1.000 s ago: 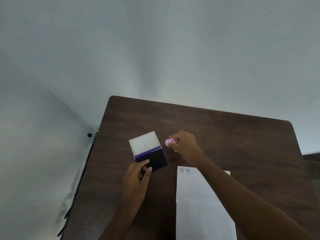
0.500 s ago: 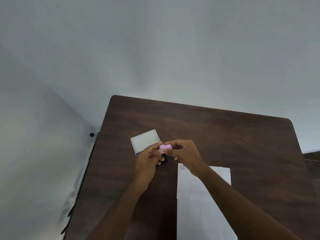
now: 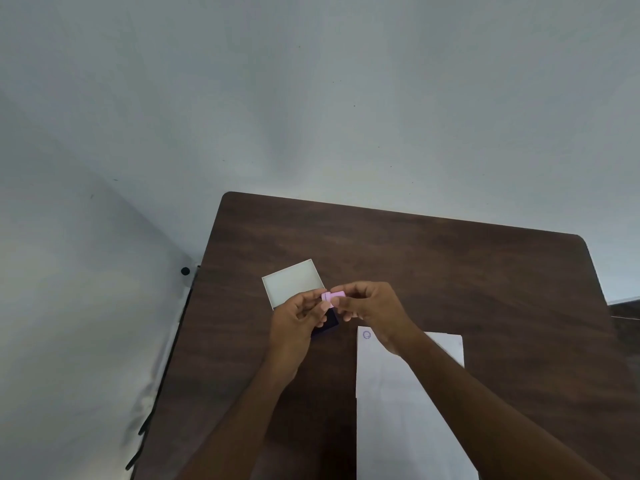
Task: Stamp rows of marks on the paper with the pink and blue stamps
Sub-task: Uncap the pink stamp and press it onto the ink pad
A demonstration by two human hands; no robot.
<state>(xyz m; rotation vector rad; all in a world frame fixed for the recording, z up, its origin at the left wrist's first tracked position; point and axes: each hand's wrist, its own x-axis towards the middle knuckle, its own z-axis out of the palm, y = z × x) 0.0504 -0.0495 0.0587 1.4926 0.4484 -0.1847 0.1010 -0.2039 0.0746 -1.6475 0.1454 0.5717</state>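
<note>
A small pink stamp (image 3: 331,296) is held between both hands above the table. My left hand (image 3: 297,318) pinches its left end and my right hand (image 3: 372,306) pinches its right end. Under the hands lies an open ink pad: its white lid (image 3: 292,283) is flipped back and a sliver of its dark purple base (image 3: 329,324) shows below my fingers. The white paper (image 3: 398,410) lies to the right, with one small blue round mark (image 3: 367,335) at its top left corner. My right forearm crosses the sheet. No blue stamp is visible.
The dark wood table (image 3: 433,265) stands against a pale wall, with its left edge near a wall corner. A small black knob (image 3: 185,270) and dark cables (image 3: 149,424) sit off the left edge.
My left hand rose from beside the ink pad to meet the right hand, and both now grip the pink stamp. The view shifted slightly, and my right arm now covers the second mark.
</note>
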